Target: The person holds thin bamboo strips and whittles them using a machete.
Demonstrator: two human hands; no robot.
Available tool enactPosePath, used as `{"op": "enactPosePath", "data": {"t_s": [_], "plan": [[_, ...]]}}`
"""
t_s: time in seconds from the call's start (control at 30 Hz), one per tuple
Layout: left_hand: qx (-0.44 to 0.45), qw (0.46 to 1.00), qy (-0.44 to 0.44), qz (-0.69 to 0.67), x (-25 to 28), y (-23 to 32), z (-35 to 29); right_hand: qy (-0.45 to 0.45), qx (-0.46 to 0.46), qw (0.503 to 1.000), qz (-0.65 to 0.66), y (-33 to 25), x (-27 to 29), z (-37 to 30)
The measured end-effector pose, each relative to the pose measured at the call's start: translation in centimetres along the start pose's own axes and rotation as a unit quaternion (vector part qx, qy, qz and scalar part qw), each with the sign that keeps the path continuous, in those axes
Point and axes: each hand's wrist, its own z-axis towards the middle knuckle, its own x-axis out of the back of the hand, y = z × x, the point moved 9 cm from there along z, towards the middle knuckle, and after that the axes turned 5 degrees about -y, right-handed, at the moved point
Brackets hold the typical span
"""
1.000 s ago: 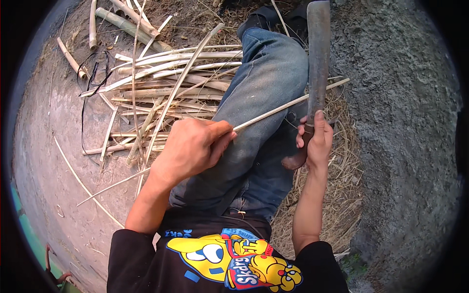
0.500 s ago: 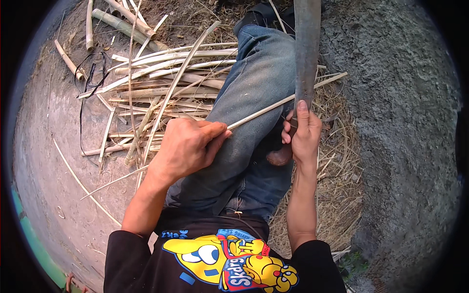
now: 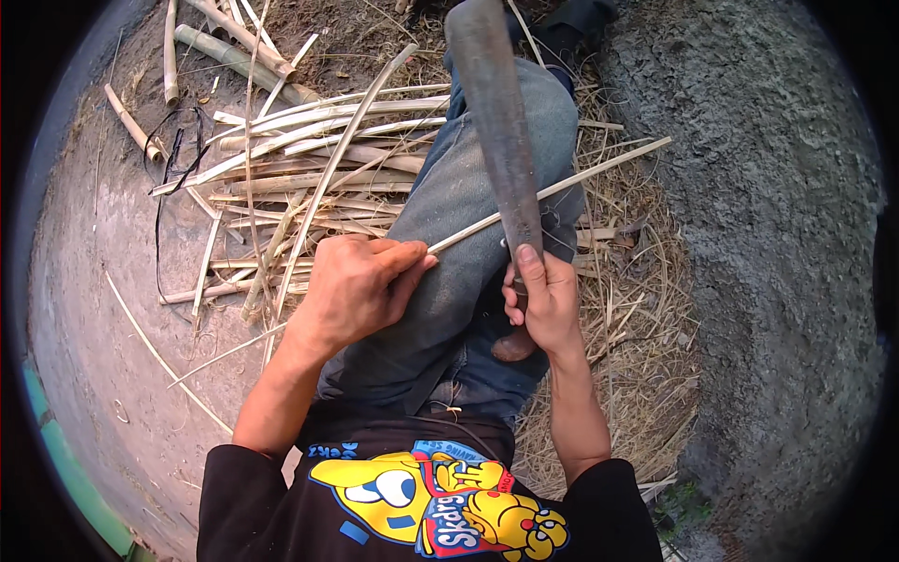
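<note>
A thin pale bamboo strip [image 3: 604,167] runs slantwise over my jeans-covered leg. My left hand [image 3: 354,288] is closed on it in a pinch, and its tail comes out at the lower left of that hand. In my right hand [image 3: 548,302] is the handle of a machete [image 3: 496,122], thumb lying along the base of the blade. The broad dark blade points away from me, leaning left, and crosses the strip over my leg. Below the right hand shows the handle's rounded brown end [image 3: 514,346].
Split bamboo strips [image 3: 318,178] lie in a pile left of my leg, with bamboo poles [image 3: 239,51] farther off. A tangled black cord [image 3: 178,159] lies beside them. Shavings [image 3: 637,365] cover the ground at right, against a rough grey concrete surface [image 3: 777,281].
My right hand has moved left and nearer to me with the machete, whose blade now tilts left. My left hand, still pinching the strip, has barely moved.
</note>
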Motion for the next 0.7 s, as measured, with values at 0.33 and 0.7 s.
{"op": "enactPosePath", "data": {"t_s": [0.33,0.7], "plan": [[-0.019,1.0,0.012,0.015,0.3,0.7,0.5,0.106,0.064,0.991,0.051,-1.9,5.1,2.1],[-0.008,1.0,0.023,0.009,0.5,0.3,0.0,0.092,0.063,0.991,0.073,-1.8,4.0,1.9]]}}
